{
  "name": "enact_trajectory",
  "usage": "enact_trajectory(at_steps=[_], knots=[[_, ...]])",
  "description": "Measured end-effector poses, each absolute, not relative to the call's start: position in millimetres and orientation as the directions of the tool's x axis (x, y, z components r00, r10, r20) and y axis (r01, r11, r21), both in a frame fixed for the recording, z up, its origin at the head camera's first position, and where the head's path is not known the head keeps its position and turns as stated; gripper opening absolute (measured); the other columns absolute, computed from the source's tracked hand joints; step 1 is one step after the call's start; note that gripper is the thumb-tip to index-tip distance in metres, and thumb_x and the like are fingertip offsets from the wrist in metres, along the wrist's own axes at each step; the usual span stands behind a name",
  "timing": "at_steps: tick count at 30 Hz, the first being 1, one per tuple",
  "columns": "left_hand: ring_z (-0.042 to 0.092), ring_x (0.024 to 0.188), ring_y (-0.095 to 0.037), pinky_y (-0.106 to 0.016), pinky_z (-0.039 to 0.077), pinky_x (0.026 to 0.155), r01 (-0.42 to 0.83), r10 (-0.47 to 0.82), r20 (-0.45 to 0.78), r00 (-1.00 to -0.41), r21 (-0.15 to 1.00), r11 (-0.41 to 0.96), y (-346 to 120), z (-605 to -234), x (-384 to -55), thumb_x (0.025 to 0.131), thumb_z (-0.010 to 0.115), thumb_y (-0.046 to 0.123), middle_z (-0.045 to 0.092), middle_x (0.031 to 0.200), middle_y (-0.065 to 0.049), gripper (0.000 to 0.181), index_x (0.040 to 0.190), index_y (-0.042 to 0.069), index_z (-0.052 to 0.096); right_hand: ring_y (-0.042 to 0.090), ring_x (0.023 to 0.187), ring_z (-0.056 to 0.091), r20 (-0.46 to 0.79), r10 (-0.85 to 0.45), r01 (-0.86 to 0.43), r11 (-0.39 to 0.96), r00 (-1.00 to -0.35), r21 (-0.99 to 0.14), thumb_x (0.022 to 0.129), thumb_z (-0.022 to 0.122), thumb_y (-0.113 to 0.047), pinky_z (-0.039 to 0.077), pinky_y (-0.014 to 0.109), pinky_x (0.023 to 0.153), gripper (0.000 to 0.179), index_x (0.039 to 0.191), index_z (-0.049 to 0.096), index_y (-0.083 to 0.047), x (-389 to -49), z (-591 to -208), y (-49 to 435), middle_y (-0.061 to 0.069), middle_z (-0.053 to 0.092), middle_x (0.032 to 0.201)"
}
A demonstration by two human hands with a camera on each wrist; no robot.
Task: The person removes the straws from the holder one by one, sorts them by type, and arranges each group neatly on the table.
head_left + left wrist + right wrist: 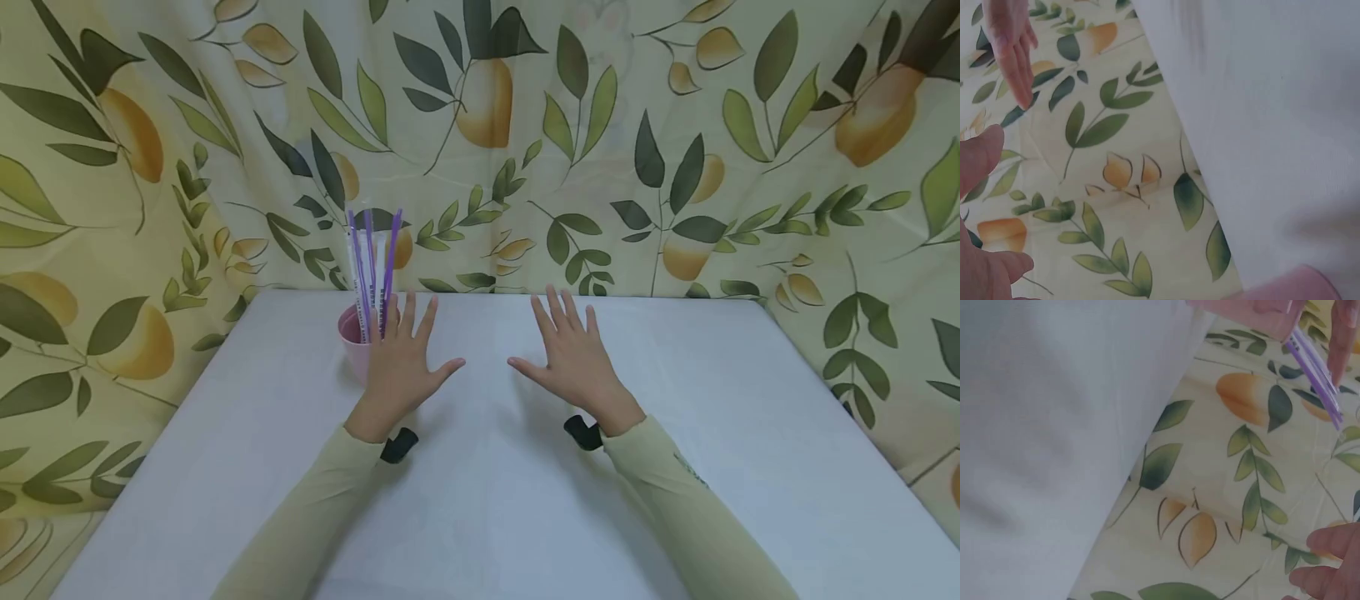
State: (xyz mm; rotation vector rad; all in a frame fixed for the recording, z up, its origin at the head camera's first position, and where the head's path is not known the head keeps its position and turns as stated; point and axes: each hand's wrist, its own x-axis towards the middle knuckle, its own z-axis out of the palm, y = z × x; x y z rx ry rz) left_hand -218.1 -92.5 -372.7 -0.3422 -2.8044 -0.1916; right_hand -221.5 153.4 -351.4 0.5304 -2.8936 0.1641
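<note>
Nearest the camera, two pale green sleeves are seen in the head view, stretched in from the near edge over the white worktop, with a black wrist fitting glimpsed under each wrist. Fingers are spread wide on both sides: nothing is grasped by the left hand, nothing by the right hand, and the thumbs are pointed at each other across a gap. Towards the far left corner, a pink cup is spotted, partly covered by the left hand, with slim purple sticks stood upright in it beside printed wrappers; whether the cup is touched cannot be told. And here is the danger: tall contents are carried by a small cup, so it could be tipped by a sideways sweep of that left hand, and sticks could be scattered towards the far edge, backed by leaf-patterned cloth. Over to the left wrist view: only a pink rim is caught at the bottom, while loose fingers are shown at the left side. To the right wrist view now: cup and sticks are found at the top, tilted by the camera's angle. Wrappers could be snagged, too, if one stick were pulled hurriedly from so tight a bunch.
</note>
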Motion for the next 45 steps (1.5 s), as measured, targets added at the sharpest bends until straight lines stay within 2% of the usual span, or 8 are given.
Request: enact_trajectory(at_steps=[14, 19, 25, 31, 35, 39, 42, 45], knots=[[0.004, 0.146, -0.039, -0.061, 0.003, 0.117, 0.207, 0.157, 0.331, -0.931, 0.122, 0.971, -128.8, -370.3, -219.6, 0.082, 0.053, 0.064, 0.009, 0.158, -0.017, 0.093, 0.152, 0.017, 0.014, 0.035, 0.147, 0.005, 0.262, -0.404, -0.434, 0.899, -0.876, -0.065, 0.086, 0.050, -0.062, 0.012, 0.064, 0.116, 0.092, 0.150, 0.017, -0.005, -240.2, -339.2, 121.8, 0.017, 0.007, 0.158], [0.009, 0.145, -0.040, -0.062, 0.005, 0.117, 0.170, 0.122, 0.324, -0.938, 0.125, 0.977, -142.7, -367.5, -221.0, 0.082, 0.055, 0.063, 0.011, 0.158, -0.018, 0.093, 0.152, 0.016, 0.016, 0.034, 0.146, 0.010, 0.284, -0.435, -0.469, 0.881, -0.854, -0.059, 0.086, 0.050, -0.061, 0.014, 0.062, 0.116, 0.091, 0.150, 0.017, -0.006, -249.1, -331.8, 105.6, 0.016, 0.013, 0.158], [0.013, 0.143, -0.044, -0.065, 0.005, 0.116, 0.171, 0.090, 0.368, -0.926, 0.195, 0.966, -162.8, -367.3, -222.5, 0.080, 0.061, 0.058, 0.017, 0.155, -0.022, 0.093, 0.150, 0.013, 0.020, 0.033, 0.146, 0.013, 0.306, -0.474, -0.513, 0.856, -0.826, -0.060, 0.087, 0.049, -0.061, 0.013, 0.060, 0.117, 0.089, 0.150, 0.018, -0.006, -259.5, -324.4, 85.3, 0.015, 0.017, 0.157], [0.012, 0.143, -0.044, -0.065, 0.005, 0.115, 0.172, 0.076, 0.386, -0.919, 0.220, 0.960, -185.2, -370.0, -223.7, 0.081, 0.060, 0.058, 0.018, 0.154, -0.024, 0.094, 0.151, 0.012, 0.017, 0.030, 0.147, 0.010, 0.294, -0.491, -0.533, 0.843, -0.820, -0.077, 0.088, 0.049, -0.060, 0.010, 0.056, 0.119, 0.088, 0.151, 0.015, -0.008, -270.0, -319.2, 65.7, 0.012, 0.013, 0.158], [0.014, 0.142, -0.045, -0.064, 0.007, 0.115, 0.175, 0.071, 0.385, -0.920, 0.241, 0.955, -197.5, -371.8, -224.5, 0.082, 0.061, 0.054, 0.019, 0.154, -0.024, 0.095, 0.151, 0.007, 0.015, 0.029, 0.147, 0.012, 0.299, -0.501, -0.549, 0.829, -0.812, -0.102, 0.089, 0.048, -0.059, 0.011, 0.056, 0.119, 0.086, 0.151, 0.016, -0.009, -278.7, -317.7, 52.4, 0.012, 0.017, 0.158], [0.018, 0.142, -0.043, -0.061, 0.011, 0.117, 0.184, 0.049, 0.353, -0.934, 0.359, 0.915, -207.5, -373.8, -226.7, 0.083, 0.065, 0.046, 0.020, 0.154, -0.024, 0.097, 0.151, 0.006, 0.010, 0.027, 0.145, 0.020, 0.294, -0.502, -0.569, 0.792, -0.813, -0.220, 0.089, 0.050, -0.056, 0.018, 0.052, 0.119, 0.082, 0.150, 0.019, -0.010, -287.3, -316.7, 39.5, 0.010, 0.024, 0.156], [0.023, 0.141, -0.041, -0.058, 0.019, 0.116, 0.204, 0.033, 0.315, -0.948, 0.529, 0.824, -213.9, -376.3, -229.6, 0.083, 0.068, 0.040, 0.022, 0.153, -0.023, 0.097, 0.151, 0.007, 0.007, 0.025, 0.143, 0.027, 0.265, -0.486, -0.553, 0.734, -0.833, -0.394, 0.090, 0.052, -0.052, 0.025, 0.046, 0.118, 0.078, 0.150, 0.021, -0.012, -292.7, -316.3, 31.2, 0.008, 0.028, 0.155], [0.030, 0.139, -0.039, -0.053, 0.027, 0.115, 0.220, 0.029, 0.266, -0.963, 0.724, 0.653, -219.8, -380.8, -233.7, 0.085, 0.069, 0.030, 0.026, 0.152, -0.022, 0.095, 0.152, 0.009, 0.005, 0.026, 0.138, 0.037, 0.238, -0.468, -0.511, 0.633, -0.851, -0.581, 0.092, 0.054, -0.046, 0.034, 0.044, 0.114, 0.072, 0.149, 0.024, -0.013, -299.1, -318.3, 23.3, 0.009, 0.037, 0.150]])
